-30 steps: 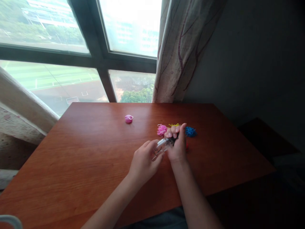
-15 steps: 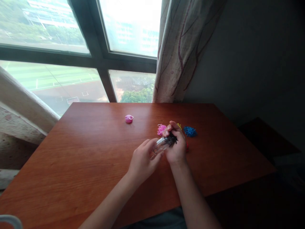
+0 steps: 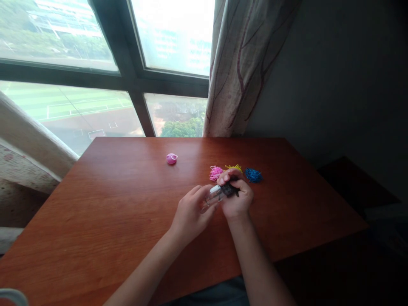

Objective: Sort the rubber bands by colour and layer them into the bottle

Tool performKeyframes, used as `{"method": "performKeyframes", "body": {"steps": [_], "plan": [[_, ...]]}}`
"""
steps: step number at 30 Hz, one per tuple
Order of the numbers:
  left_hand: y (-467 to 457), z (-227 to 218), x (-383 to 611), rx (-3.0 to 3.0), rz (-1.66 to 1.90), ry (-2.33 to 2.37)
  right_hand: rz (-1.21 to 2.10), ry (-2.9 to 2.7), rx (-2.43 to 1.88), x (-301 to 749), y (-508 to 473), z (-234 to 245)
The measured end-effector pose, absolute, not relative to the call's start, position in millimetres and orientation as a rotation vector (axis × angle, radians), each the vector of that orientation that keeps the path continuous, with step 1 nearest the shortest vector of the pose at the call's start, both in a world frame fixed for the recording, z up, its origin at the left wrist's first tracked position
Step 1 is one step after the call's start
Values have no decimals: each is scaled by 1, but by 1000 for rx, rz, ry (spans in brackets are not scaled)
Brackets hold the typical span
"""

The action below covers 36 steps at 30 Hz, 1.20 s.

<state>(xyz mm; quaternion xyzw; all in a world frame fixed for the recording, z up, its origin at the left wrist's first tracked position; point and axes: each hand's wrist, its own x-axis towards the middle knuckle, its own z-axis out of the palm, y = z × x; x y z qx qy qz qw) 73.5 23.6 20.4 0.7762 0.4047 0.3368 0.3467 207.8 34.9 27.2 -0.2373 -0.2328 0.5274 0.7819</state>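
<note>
My left hand (image 3: 190, 213) is closed around a small clear plastic container (image 3: 213, 197), which is tilted toward the right. My right hand (image 3: 239, 203) grips a clump of black rubber bands (image 3: 228, 189) against the container's right end, its fingers curled over the top. Whether any bands are inside the container is too blurred to tell. Just beyond the hands lie piles of pink rubber bands (image 3: 216, 173), yellow rubber bands (image 3: 234, 168) and blue rubber bands (image 3: 253, 175). My right hand partly covers the yellow pile.
A small round pink object with a pale loop (image 3: 171, 159) rests alone toward the back of the brown wooden table (image 3: 121, 212). Behind the table are a window (image 3: 175, 114) and a curtain (image 3: 236, 63). A pale curved edge (image 3: 14, 294) shows at the lower left.
My right hand's fingers have come down and closed more over the black bands, uncovering more of the yellow pile. A red bit seen beside that hand is now hidden. The left hand stays nearly still.
</note>
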Motion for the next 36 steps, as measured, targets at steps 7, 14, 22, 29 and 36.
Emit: {"method": "performKeyframes", "body": {"steps": [7,14,22,29,36], "plan": [[22,19,75,1962,902,1061,1144,-464,-506,204,35,31],[21,19,74,1979,901,1077,1132,-455,-502,203,36,31],[21,20,75,2005,879,1112,1060,-461,-515,202,41,25],[20,20,75,2042,791,1168,1008,-450,-577,201,39,21],[20,21,73,2061,747,1194,1050,-416,-535,199,37,24]]}}
